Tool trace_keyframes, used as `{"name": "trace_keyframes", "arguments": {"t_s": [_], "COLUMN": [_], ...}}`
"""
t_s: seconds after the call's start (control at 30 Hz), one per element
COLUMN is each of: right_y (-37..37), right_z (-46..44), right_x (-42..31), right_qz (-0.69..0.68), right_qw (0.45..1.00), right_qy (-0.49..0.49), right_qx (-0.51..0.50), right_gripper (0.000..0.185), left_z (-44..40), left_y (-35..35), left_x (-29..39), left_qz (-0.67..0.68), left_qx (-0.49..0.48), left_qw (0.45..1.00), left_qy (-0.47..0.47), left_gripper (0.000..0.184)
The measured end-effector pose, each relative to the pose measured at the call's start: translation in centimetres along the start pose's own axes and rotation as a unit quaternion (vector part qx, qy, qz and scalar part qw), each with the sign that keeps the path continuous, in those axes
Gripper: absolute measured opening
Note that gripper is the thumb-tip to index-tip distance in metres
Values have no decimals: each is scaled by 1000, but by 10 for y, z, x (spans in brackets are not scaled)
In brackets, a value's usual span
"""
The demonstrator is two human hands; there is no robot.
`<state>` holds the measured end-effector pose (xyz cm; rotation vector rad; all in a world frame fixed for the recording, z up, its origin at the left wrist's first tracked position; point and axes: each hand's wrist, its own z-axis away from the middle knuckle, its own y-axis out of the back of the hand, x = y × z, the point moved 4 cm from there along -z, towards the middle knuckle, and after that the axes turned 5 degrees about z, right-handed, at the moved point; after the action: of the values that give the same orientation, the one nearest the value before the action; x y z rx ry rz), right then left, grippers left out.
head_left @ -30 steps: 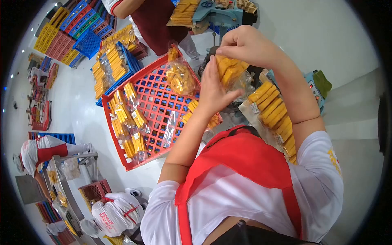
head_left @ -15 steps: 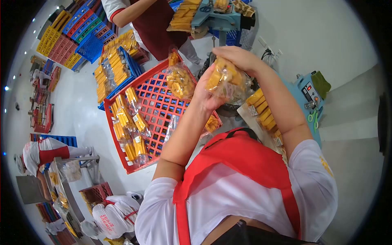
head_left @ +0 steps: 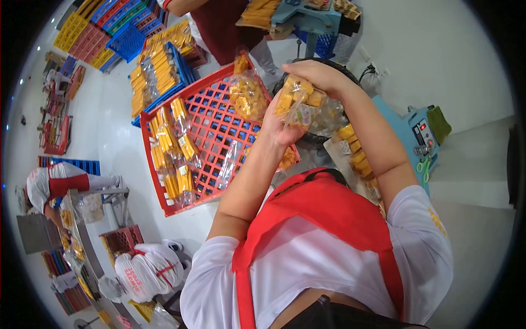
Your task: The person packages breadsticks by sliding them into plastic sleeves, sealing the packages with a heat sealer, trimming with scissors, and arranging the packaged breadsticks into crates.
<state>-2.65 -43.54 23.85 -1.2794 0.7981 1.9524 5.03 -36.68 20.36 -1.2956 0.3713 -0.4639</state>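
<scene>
Between my two hands is a clear plastic bag of yellow-orange food pieces point(head_left: 300, 100), with a small label on its front. My left hand point(head_left: 279, 130) supports it from the left and below, fingers partly hidden behind the bag. My right hand point(head_left: 318, 75) curves over its top and right side. Just left of my hands, a larger clear bag of similar pieces point(head_left: 246, 98) rests in a red plastic crate point(head_left: 211, 123). Several slim packs of yellow sticks point(head_left: 174, 140) lie along the crate's left side.
Right of my arm stands a blue sealing machine point(head_left: 421, 134) with green scissors point(head_left: 422, 169). More packs point(head_left: 356, 153) lie on a board beneath my right forearm. Blue crates point(head_left: 175, 82) hold sticks. A co-worker in a dark red apron point(head_left: 230, 33) stands ahead; others work at left.
The bag has turned in my hands, so its label now faces up toward me. My hands stay in nearly the same place around it. The view has shifted slightly.
</scene>
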Motion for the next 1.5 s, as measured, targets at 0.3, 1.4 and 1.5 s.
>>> {"name": "trace_keyframes", "arguments": {"t_s": [0.3, 1.4, 1.5], "right_y": [-37, -274, -279], "right_z": [-29, -59, -54], "right_x": [-16, 329, 337], "right_qz": [119, 357, 300], "right_qw": [992, 926, 949], "right_qy": [29, -69, -62], "right_qx": [-14, -102, -77], "right_gripper": [43, 17, 21], "left_z": [5, 316, 307], "left_y": [43, 445, 463], "left_x": [29, 67, 117], "left_qz": [89, -119, -266], "left_qx": [-21, 676, 681], "left_qw": [994, 670, 651], "left_qy": [-52, -283, -205], "left_gripper": [36, 36, 36]}}
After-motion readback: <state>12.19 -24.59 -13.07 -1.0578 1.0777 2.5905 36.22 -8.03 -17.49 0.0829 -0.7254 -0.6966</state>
